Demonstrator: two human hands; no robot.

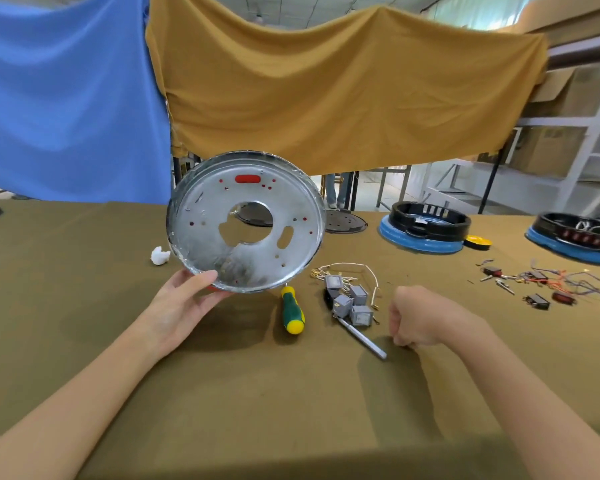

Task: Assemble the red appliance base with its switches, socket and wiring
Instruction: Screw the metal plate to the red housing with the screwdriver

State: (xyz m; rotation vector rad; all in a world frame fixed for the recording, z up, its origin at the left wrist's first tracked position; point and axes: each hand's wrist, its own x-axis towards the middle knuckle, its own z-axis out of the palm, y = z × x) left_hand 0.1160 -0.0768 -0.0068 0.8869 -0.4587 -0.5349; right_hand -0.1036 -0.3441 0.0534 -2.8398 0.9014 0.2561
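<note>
Person's two bare hands and bare forearms, head view.

Left hand [184, 303]: bare; only the thumb [201, 277] and the palm side show in front of the grip, and the other fingers are hidden behind it. Thumbnail looks short and plain, too small to say more. Back from the grip, the left forearm [84, 393] is bare skin all the way to the frame edge, slim, widened by the lens near the bottom corner. Right hand [420, 317]: bare, showing its back and knuckles. Right forearm [520, 382] is bare to the frame edge too, and is likewise stretched by the lens.
</note>
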